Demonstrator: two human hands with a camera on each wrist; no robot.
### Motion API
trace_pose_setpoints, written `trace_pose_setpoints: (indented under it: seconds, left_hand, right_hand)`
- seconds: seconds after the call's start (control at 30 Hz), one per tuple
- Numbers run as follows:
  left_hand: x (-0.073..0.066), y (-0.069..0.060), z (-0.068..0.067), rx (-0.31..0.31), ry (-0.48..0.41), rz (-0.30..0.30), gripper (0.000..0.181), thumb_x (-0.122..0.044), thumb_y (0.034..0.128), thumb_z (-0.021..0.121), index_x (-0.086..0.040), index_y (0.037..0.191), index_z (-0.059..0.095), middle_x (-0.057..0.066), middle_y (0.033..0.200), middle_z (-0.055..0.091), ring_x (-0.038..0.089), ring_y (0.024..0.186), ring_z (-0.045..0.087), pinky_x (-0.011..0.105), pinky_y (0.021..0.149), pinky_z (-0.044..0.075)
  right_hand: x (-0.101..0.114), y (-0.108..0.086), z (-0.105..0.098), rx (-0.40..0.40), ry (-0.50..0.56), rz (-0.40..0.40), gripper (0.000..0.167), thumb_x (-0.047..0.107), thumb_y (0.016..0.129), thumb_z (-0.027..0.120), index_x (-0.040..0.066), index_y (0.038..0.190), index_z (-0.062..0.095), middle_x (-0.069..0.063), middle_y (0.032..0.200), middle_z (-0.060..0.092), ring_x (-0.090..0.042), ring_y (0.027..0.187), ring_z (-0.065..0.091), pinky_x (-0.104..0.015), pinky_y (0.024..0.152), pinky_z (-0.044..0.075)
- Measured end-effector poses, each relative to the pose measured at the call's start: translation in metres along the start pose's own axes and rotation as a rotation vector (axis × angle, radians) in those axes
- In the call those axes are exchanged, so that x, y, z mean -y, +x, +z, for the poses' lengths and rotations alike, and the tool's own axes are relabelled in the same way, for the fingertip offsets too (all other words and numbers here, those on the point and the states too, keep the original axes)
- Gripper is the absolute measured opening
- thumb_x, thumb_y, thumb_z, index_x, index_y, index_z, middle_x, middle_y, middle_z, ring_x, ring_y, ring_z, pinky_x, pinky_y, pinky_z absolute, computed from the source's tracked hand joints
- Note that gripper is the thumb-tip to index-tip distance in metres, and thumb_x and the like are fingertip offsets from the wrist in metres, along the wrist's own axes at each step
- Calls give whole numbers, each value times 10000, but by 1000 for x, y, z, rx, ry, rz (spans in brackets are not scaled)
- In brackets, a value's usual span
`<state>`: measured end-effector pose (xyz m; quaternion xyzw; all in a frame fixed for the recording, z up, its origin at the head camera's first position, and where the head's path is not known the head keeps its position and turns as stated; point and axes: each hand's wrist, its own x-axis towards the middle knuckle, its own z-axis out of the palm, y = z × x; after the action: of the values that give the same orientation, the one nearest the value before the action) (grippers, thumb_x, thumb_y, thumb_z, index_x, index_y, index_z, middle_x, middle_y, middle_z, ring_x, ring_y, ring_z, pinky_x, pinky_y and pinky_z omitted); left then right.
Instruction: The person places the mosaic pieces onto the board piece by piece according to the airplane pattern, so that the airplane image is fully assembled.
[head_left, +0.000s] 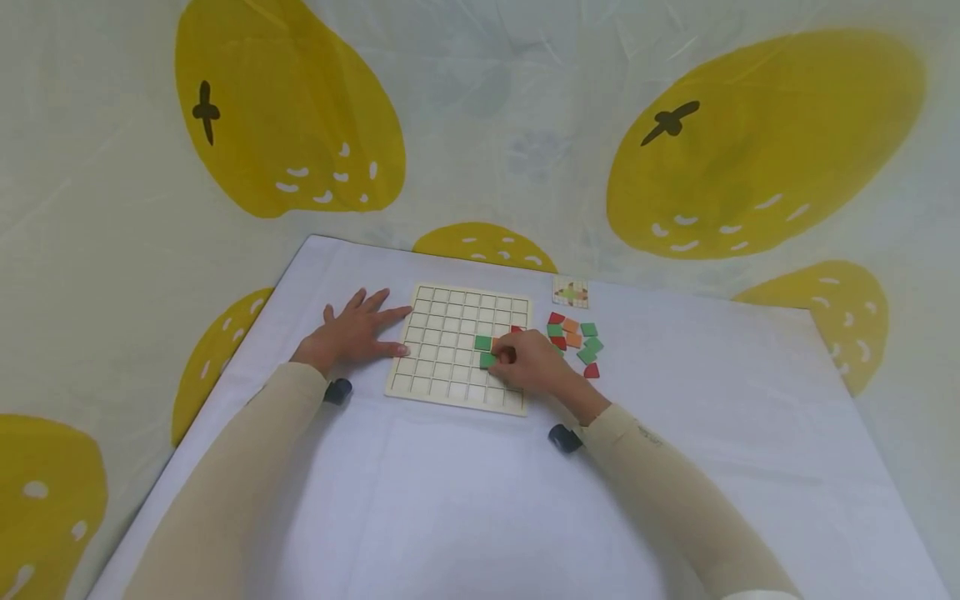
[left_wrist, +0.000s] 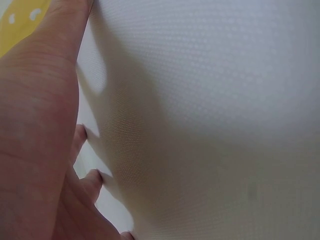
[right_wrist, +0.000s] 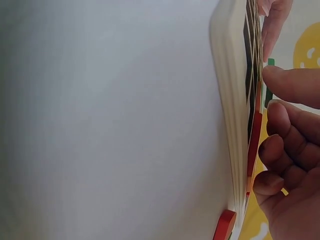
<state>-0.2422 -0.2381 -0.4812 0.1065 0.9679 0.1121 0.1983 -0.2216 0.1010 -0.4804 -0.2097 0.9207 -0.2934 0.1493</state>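
A pale wooden grid board (head_left: 442, 350) lies flat on the white-covered table. My left hand (head_left: 352, 333) is spread at its left side, with the thumb and a fingertip on the board's edge. In the left wrist view, that hand (left_wrist: 40, 115) has its fingers against the white cloth. Over the board's right part, my right hand (head_left: 534, 362) pinches a green square tile (head_left: 488, 360) between thumb and forefinger. Another green tile (head_left: 482, 342) sits on the grid just beyond it. Orange and red pieces on the board are partly hidden by the right hand (right_wrist: 295, 145).
Right of the board lies a loose group of green tiles (head_left: 588, 329), orange tiles (head_left: 573, 340) and red rounded pieces (head_left: 592, 371). Behind them is a small picture card (head_left: 571, 292) with a coloured pattern on a grid. A lemon-print cloth (head_left: 480, 125) hangs behind the table.
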Motion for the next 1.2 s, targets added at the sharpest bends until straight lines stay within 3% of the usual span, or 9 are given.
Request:
trace_pose_setpoints:
  seconds: [0.37, 1.2]
  left_hand:
    - [2, 1, 1, -5, 10, 15, 883, -820, 865, 580, -495, 1622, 262, 47, 1788, 33, 471, 1628, -33, 893, 1134, 45]
    - [4, 3, 4, -10, 2, 11, 879, -803, 869, 596, -488, 1623, 270, 47, 1788, 35, 463, 1631, -41, 891, 1136, 45]
  right_hand:
    - [4, 3, 4, -7, -19, 5, 271, 256, 916, 803, 101, 1138, 784, -13, 773, 620, -181, 774, 583, -264, 675, 469]
    - [9, 9, 13, -35, -69, 10, 240, 255, 914, 796, 101, 1098, 787, -10, 736, 589, -173, 747, 557, -269, 654, 427]
